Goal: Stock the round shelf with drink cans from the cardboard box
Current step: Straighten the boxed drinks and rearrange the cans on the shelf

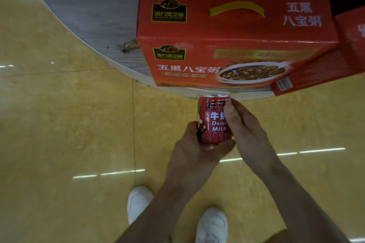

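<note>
A red drink can (212,120) with white "Drink Milk" lettering stands upright in front of me, just below the rim of the round grey shelf (88,16). My left hand (195,150) cups its base and left side. My right hand (246,130) grips its right side, thumb pressed across the label. A large red cardboard box (233,37) with a yellow handle sits on the shelf, right above the can.
A second red box (351,45) leans against the first at the far right. The shelf's white curved edge (213,93) runs right behind the can. Glossy yellow floor tiles lie below, with my white shoes (138,203) near the bottom.
</note>
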A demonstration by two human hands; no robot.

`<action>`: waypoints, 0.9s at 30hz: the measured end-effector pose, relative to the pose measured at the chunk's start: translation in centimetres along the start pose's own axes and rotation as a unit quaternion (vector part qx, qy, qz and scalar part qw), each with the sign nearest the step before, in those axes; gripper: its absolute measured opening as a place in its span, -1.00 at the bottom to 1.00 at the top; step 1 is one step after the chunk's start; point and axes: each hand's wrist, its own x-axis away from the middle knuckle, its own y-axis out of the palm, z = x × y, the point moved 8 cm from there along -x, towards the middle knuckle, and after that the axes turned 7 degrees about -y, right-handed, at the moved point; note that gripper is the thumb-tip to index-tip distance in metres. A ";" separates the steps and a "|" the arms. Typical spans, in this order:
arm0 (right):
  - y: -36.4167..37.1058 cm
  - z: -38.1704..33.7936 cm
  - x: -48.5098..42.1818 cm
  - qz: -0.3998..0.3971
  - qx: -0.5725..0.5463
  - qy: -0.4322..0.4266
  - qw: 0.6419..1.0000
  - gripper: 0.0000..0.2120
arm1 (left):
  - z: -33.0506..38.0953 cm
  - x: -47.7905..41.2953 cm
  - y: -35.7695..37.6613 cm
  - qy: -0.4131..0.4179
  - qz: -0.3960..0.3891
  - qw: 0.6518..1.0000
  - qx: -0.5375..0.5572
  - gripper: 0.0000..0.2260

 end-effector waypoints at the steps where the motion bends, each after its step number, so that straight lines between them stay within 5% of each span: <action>1: 0.1 0.0 0.6 0.003 0.001 0.006 1.000 -0.66 | 0.1 0.4 -0.1 -0.006 -0.001 1.000 0.000 -0.61; 14: -3.7 -12.5 13.2 -0.085 0.063 0.056 0.993 -0.63 | 4.0 18.3 -1.0 -0.098 -0.061 0.992 0.050 -0.45; 27: -8.0 -40.0 21.8 -0.055 0.066 0.009 0.996 -0.59 | 24.5 37.2 -10.3 -0.005 -0.063 0.997 -0.050 -0.56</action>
